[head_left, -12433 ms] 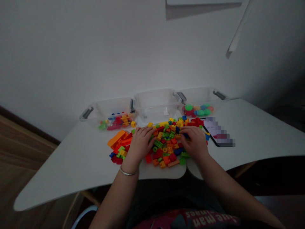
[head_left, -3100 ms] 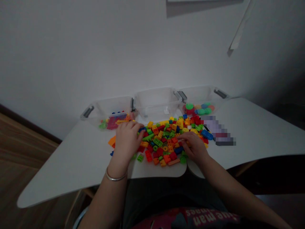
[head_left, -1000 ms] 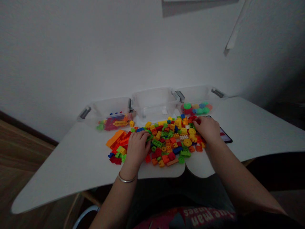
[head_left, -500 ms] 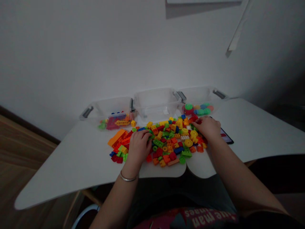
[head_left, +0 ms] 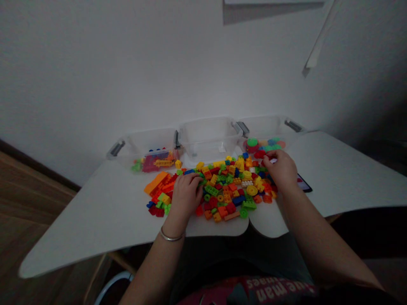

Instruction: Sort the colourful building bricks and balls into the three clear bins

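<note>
My left hand (head_left: 187, 192) lies over the left part of a pile of toy building bricks (head_left: 227, 188). Its fingers are curled beside green bricks (head_left: 202, 181), and whatever they hold is hidden. At the pile's back right, my right hand (head_left: 281, 169) is raised a little with thumb and forefinger pinched together. A red brick (head_left: 260, 154) shows at those fingertips. Yellow wheel-like pieces (head_left: 252, 190) and white bricks (head_left: 246, 184) lie between the hands. Long orange bricks (head_left: 157, 183) rest left of my left hand.
Three clear plastic boxes stand along the wall: the left box (head_left: 133, 142) with bricks, the middle box (head_left: 206, 127), and the right box (head_left: 263, 123) with round colourful pieces. A phone or tablet (head_left: 305, 186) lies partly behind my right hand on the white table (head_left: 343, 169).
My right hand has lifted slightly from the pile and shifted back and right, with the red brick at its fingertips. My left hand has stayed in place.
</note>
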`<state>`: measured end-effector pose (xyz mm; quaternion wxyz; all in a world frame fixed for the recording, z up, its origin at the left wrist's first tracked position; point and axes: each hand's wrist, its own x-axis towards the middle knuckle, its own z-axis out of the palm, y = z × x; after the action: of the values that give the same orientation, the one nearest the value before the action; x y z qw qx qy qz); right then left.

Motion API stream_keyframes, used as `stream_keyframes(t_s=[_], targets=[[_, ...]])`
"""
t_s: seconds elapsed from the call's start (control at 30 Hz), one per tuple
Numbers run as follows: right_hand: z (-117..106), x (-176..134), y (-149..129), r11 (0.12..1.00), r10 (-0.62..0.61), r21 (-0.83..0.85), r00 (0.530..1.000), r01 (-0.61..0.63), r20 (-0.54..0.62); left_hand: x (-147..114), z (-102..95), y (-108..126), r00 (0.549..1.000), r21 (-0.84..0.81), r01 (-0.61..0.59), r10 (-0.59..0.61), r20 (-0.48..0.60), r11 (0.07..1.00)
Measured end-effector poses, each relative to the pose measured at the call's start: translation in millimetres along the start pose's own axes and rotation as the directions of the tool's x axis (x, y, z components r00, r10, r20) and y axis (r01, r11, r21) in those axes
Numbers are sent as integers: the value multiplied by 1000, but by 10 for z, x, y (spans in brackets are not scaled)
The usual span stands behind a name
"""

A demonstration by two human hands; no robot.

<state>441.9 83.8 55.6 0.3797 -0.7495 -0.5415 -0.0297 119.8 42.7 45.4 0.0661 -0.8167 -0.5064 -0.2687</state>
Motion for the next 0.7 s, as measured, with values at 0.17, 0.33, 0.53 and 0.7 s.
stream_keyframes(t_s=[0.17, 0.33, 0.53, 0.7], targets=[[-2, -176, -146, 850, -25, 523, 995, 70, -93, -3, 3, -10, 1000, -3, 12, -12, -3, 1000], [88, -661, -417, 636, -153, 738, 974, 226, -166, -11, 3, -19, 1000, -14, 14, -14, 6, 1000], [125, -1041, -584, 600, -534, 564, 809, 567, -245, -32, -13, -17, 1000, -30, 20, -21, -8, 999], [99, -1076, -591, 587, -577, 523, 772, 618, -265, -30, -61, -4, 999, -38, 23, -24, -30, 999]])
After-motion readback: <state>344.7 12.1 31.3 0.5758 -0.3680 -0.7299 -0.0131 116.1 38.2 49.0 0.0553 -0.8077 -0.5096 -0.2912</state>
